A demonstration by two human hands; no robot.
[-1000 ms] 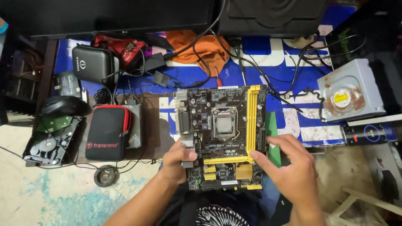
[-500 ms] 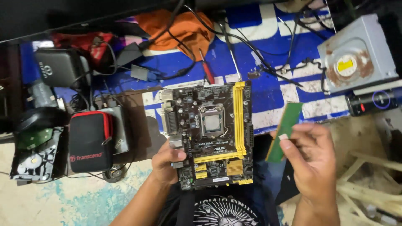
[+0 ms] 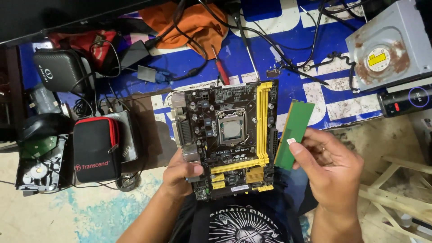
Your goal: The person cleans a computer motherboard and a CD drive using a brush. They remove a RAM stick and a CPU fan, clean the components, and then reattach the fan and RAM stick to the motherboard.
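Two hands, two jobs: my left hand [image 3: 180, 173] is clamped on the lower left edge of the motherboard [image 3: 225, 139], thumb on top of its silver port block, holding it steady where it lies on the blue mat [image 3: 297, 76] with its near end over my lap. My right hand [image 3: 330, 173] has its fingers closed on the green memory stick [image 3: 294, 132], pinching the lower end so the long card stands up and away from me, just beside the board's right edge and apart from it. A second ago that same hand lay low against the board's right side and the stick barely showed; half a second ago the stick was already raised and off to the right. Now it has come closer to the board, nearly parallel with the two yellow memory slots [image 3: 263, 119], which I read as the card being lined up with them rather than seated; both slots look empty. The board itself has hardly shifted under my left hand. Beyond it lie a red-handled screwdriver [image 3: 222, 71] and loose black cables [image 3: 288, 49]; an optical drive [image 3: 391, 45] sits at the far right, a black and red zip case [image 3: 95, 148] and an opened hard drive [image 3: 38, 164] at my left.
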